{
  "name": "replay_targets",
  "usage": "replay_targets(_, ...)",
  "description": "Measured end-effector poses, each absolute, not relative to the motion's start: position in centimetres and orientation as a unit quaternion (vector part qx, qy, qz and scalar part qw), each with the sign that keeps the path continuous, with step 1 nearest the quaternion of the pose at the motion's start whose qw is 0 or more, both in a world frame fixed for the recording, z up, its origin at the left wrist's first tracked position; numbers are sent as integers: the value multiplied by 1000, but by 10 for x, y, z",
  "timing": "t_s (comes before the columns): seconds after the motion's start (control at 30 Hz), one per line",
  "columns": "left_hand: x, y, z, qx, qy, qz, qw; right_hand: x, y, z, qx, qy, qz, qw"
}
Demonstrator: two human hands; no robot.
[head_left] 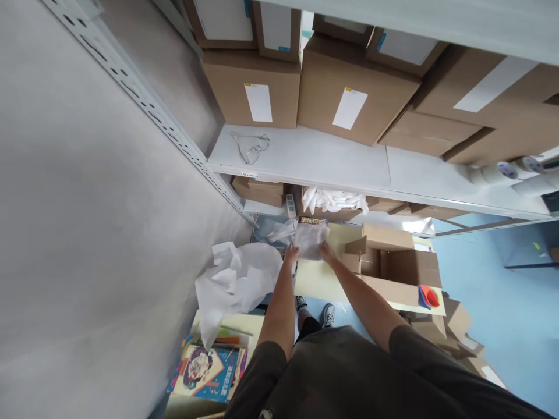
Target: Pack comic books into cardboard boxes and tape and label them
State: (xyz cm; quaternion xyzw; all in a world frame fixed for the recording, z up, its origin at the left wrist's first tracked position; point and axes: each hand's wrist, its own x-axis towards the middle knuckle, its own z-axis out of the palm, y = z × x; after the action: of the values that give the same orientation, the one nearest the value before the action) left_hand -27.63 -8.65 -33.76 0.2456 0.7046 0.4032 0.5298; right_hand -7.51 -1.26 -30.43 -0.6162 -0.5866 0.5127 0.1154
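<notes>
A flat book-like package (311, 240) lies at the left end of the pale yellow table (314, 285), mostly covered by a translucent white wrapping sheet. Its dark printed edge shows at the far side. My left hand (292, 253) is closed on the near left edge, and my right hand (325, 251) grips the right edge. The fingertips are small and partly hidden. Right of my hands stands an open cardboard box (391, 288) with its flaps spread. A red and blue object (428, 297) is by the box's near right corner.
Crumpled white wrapping sheets (244, 279) pile up at the left. Below them several colourful books (209, 369) lie on another surface. Ahead, a metal shelf (305, 151) carries cartons (358, 87), eyeglasses (252, 150) and tape rolls (498, 173). More cardboard (454, 326) sits on the floor at right.
</notes>
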Motion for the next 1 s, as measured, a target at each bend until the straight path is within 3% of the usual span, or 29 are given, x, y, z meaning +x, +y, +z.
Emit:
replay_targets(0.17, -278, -101, -329, 203, 710, 377, 560, -92, -23, -305, -666, -498, 536, 144)
replay_targets(0.37, -287, -125, -290, 193, 652, 450, 578, -97, -12, -277, -655, -443, 580, 192)
replay_targets(0.7, -319, -146, -173, 262, 631, 505, 527, -90, -10, -171, -426, -425, 744, 292)
replay_targets(1.0, -209, -89, -110, 357, 552, 519, 546, 48, 13, -100, -385, -377, 762, 359)
